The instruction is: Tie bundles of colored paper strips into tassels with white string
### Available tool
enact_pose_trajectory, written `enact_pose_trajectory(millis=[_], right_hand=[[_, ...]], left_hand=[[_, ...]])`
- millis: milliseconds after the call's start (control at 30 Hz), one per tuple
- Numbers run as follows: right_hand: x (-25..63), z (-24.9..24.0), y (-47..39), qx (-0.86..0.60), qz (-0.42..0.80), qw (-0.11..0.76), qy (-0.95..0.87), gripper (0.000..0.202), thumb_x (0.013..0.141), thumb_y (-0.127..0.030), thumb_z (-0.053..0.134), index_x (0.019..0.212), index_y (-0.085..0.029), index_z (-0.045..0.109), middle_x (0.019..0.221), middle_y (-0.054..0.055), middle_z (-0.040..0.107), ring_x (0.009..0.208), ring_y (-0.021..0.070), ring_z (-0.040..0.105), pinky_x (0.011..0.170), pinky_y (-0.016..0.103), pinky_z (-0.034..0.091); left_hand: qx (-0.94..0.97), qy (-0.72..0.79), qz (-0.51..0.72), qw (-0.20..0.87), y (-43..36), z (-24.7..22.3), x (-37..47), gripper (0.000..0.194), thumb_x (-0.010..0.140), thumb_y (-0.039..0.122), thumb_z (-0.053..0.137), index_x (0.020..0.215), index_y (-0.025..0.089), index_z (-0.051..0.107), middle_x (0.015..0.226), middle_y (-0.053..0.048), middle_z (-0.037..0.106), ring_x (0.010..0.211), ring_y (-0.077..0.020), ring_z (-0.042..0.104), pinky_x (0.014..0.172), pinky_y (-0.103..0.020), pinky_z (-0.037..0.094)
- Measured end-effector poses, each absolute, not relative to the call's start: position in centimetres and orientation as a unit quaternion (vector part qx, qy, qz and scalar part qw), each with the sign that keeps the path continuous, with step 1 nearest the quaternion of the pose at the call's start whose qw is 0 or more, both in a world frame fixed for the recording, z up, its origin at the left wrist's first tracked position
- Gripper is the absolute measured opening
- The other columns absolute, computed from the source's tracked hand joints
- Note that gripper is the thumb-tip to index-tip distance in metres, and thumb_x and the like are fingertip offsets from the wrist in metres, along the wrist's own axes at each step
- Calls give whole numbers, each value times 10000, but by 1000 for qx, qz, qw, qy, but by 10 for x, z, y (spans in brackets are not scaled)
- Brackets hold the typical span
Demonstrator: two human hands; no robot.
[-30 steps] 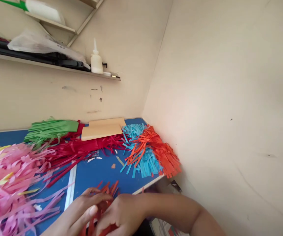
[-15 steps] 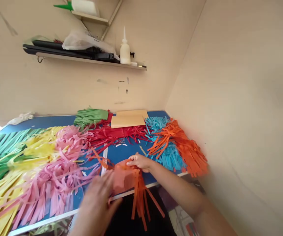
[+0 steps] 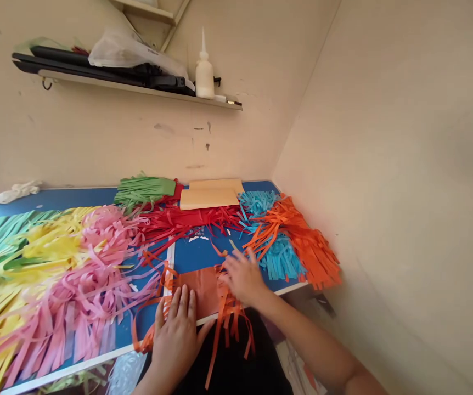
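The orange fringed paper (image 3: 203, 288) lies at the near edge of the blue bench (image 3: 193, 253). The left hand (image 3: 178, 332) rests flat on it; the right hand (image 3: 245, 278), fingers spread, touches its right-hand strips (image 3: 233, 317).

Blue table (image 3: 193, 257), brightly strewn
Left of the orange sheet (image 3: 202, 286), pink strips (image 3: 90, 280) and yellow strips (image 3: 51, 247); behind it, red strips (image 3: 179, 219); right of it, blue strips (image 3: 281, 258).

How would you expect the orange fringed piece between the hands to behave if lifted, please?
The orange fringed piece looks thin, so probably light. Its strips dangle past the table edge and bend, so they would likely flop and tangle.
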State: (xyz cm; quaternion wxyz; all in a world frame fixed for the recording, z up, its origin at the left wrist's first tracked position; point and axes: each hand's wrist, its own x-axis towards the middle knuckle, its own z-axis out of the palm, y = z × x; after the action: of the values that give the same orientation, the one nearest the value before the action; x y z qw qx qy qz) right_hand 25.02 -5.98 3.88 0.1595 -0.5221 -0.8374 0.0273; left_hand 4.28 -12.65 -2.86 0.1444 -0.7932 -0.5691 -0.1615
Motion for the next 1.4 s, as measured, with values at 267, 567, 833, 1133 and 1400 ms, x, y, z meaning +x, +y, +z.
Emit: enact_pose_trajectory(millis=[267, 567, 833, 1133, 1400], right_hand=[[264, -3, -106, -296, 16, 206, -933, 333, 902, -547, 573, 1004, -252, 689, 1018, 28, 734, 1218, 264, 527, 1151, 554, 128], [299, 42, -95, -461, -49, 319, -827, 188, 935, -363, 561, 921, -237, 700, 1055, 57, 739, 1113, 233, 602, 1109, 463, 263], [248, -20, -100, -322, 76, 196, -923, 357, 947, -342, 568, 1273, -196, 562, 1302, 80, 655, 1253, 198, 548, 1065, 416, 297], [252, -3, -77, -424, 153, 239, -860, 161, 956, -279, 584, 865, -221, 704, 831, -8, 771, 794, 129, 692, 814, 333, 311], [230, 18, -42, -512, 159, 138, -833, 134, 933, -307, 630, 874, -223, 716, 892, -14, 773, 829, 154, 682, 786, 308, 328]], left_hand=[[-808, -559, -122, 143, -127, -26, 34, 708, 794, 492, 581, 1298, -5, 576, 1382, -298, 520, 1272, -404, 531, 1123, -626, 208], [-819, -504, -182, 204, -126, -29, 23, 627, 824, 553, 570, 1176, 43, 664, 1290, -256, 628, 1259, -409, 533, 1153, -594, 186], [-869, -431, -194, 148, -121, -21, 0, 381, 850, 327, 604, 1199, 180, 641, 1176, -103, 719, 1087, -274, 656, 1211, -507, 29], [-823, -503, -264, 28, -107, -7, -7, 280, 911, 397, 534, 1076, 210, 663, 1011, -56, 773, 956, -242, 711, 1139, -475, 235], [-755, -625, -197, -24, -90, 11, 7, 344, 928, 402, 447, 804, 246, 728, 790, -42, 756, 856, -251, 696, 990, -496, 358]])
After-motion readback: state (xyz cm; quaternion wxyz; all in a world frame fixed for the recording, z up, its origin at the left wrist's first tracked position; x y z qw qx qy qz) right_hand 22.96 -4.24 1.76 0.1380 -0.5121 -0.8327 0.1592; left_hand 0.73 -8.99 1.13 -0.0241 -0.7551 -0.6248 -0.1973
